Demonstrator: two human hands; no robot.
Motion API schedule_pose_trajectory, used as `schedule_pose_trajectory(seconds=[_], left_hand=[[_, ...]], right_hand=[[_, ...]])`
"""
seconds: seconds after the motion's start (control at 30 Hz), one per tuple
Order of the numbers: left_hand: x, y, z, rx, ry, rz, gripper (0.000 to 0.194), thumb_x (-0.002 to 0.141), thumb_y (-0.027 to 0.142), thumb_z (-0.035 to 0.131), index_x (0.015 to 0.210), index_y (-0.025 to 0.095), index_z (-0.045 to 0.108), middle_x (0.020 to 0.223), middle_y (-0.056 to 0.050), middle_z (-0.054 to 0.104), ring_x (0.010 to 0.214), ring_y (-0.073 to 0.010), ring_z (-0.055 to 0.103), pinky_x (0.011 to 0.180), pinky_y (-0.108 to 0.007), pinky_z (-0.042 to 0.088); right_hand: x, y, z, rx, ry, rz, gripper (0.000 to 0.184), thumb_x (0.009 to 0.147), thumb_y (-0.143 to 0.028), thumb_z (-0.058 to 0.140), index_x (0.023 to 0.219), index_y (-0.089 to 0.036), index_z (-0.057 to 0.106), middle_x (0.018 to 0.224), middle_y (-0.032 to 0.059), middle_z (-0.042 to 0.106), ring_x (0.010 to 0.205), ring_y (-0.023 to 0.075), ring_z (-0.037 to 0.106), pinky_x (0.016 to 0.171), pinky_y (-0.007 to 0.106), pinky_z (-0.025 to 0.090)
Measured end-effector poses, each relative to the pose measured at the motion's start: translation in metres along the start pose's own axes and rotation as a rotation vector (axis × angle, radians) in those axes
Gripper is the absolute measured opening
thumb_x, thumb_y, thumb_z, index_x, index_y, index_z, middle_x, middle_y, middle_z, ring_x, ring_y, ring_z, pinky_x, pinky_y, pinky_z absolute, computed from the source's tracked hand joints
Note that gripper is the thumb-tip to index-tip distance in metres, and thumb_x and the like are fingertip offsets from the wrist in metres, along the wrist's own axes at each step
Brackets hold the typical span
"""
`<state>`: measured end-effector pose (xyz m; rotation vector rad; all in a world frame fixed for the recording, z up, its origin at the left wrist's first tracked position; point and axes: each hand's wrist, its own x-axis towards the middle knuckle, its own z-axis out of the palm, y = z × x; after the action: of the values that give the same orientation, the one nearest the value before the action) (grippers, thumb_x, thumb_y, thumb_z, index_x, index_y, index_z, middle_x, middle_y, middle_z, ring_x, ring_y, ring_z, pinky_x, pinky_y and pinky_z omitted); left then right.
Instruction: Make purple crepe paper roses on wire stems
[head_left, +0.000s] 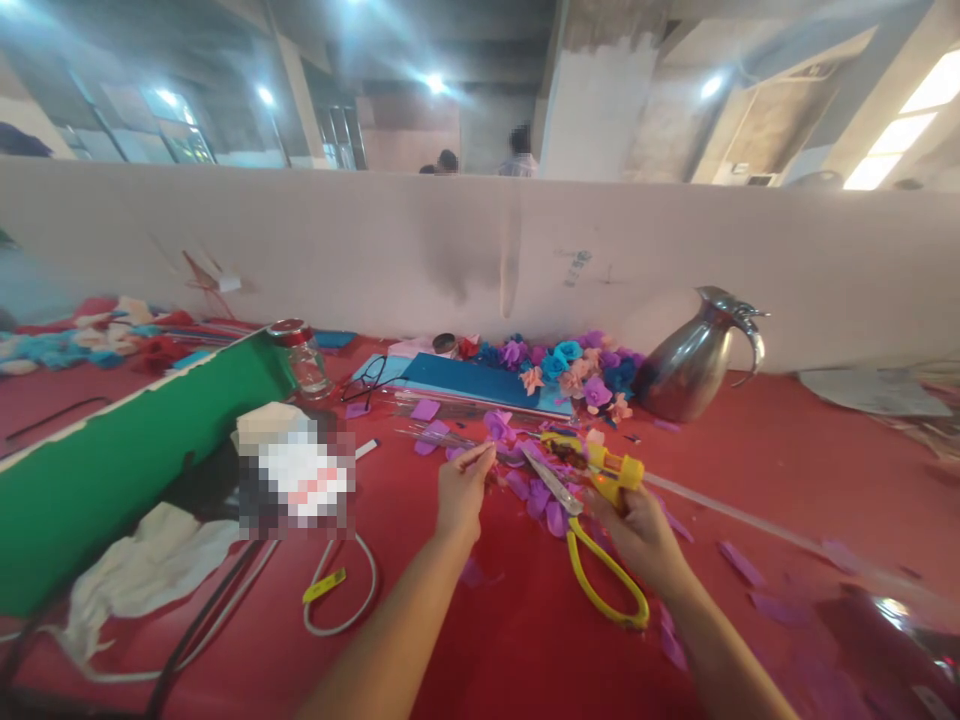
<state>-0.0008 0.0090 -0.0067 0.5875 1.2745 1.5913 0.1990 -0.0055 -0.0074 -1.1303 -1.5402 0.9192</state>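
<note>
My left hand (463, 490) pinches something thin just below a purple paper flower (498, 425); its stem is hard to make out. In my right hand (637, 525) is a yellow hot glue gun (615, 472), its nozzle turned left toward the flower. Between the two hands lie large scissors (604, 580) with yellow handles, their blades angled up toward the left. Loose purple paper petals (538, 497) are scattered around and under the scissors on the red table (480, 650).
Finished paper flowers (570, 365) are heaped at the back, beside blue sheets (465, 382) and a metal jug (686, 355). To the left stand a glass jar (306, 365) and a green panel (142, 460). A white cable (373, 585) loops nearby. A pale partition (337, 240) closes off the back.
</note>
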Motion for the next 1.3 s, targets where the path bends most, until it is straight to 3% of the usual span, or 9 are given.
schedule_pose_trajectory(seconds=[0.13,0.27,0.37,0.5,0.8,1.3], left_hand=[[-0.003,0.003,0.002,-0.003,-0.026,0.012,0.024,0.057,0.031,0.079,0.076,0.016,0.077,0.057,0.0,0.064,0.04,-0.0087,0.051,0.044,-0.023,0.028],[-0.006,0.005,0.004,0.012,-0.04,0.016,0.025,0.056,0.032,0.079,0.076,0.017,0.078,0.055,0.001,0.062,0.041,-0.0079,0.048,0.045,-0.022,0.028],[-0.006,0.005,0.005,0.022,-0.046,0.015,0.027,0.055,0.033,0.079,0.076,0.017,0.078,0.055,0.0,0.063,0.041,-0.0072,0.047,0.045,-0.022,0.027],[-0.006,0.003,0.005,0.031,-0.06,0.007,0.027,0.055,0.034,0.08,0.076,0.017,0.077,0.056,0.0,0.063,0.04,-0.007,0.048,0.043,-0.022,0.028],[-0.007,0.004,0.006,0.013,-0.07,-0.002,0.03,0.054,0.033,0.08,0.079,0.016,0.078,0.056,0.0,0.063,0.039,-0.0066,0.048,0.043,-0.021,0.026],[-0.008,0.006,0.005,0.005,-0.063,-0.022,0.029,0.055,0.031,0.079,0.08,0.016,0.077,0.059,0.001,0.064,0.04,-0.0061,0.049,0.043,-0.021,0.026]], right_hand=[[-0.006,0.01,0.007,-0.192,-0.084,-0.049,0.031,0.088,-0.045,0.05,0.069,-0.02,0.056,0.06,0.0003,0.054,0.055,0.0151,0.047,0.052,0.026,0.038],[-0.007,0.012,0.008,-0.333,-0.121,-0.084,0.029,0.089,-0.043,0.047,0.074,-0.021,0.056,0.066,0.0022,0.057,0.06,0.0176,0.052,0.056,0.027,0.039],[-0.006,0.008,0.01,-0.393,-0.107,-0.077,0.033,0.089,-0.044,0.044,0.067,-0.022,0.053,0.059,0.0011,0.053,0.055,0.0173,0.049,0.053,0.027,0.036],[-0.004,0.003,0.013,-0.399,-0.072,-0.079,0.035,0.088,-0.046,0.044,0.062,-0.023,0.049,0.056,0.0008,0.052,0.053,0.0177,0.048,0.051,0.027,0.034],[-0.002,0.002,0.011,-0.483,-0.069,-0.064,0.035,0.088,-0.048,0.041,0.07,-0.022,0.058,0.061,0.0036,0.059,0.058,0.0208,0.055,0.055,0.029,0.038],[-0.004,-0.001,0.011,-0.494,-0.043,-0.138,0.039,0.09,-0.046,0.039,0.059,-0.021,0.047,0.055,0.0007,0.053,0.05,0.0151,0.048,0.048,0.025,0.032]])
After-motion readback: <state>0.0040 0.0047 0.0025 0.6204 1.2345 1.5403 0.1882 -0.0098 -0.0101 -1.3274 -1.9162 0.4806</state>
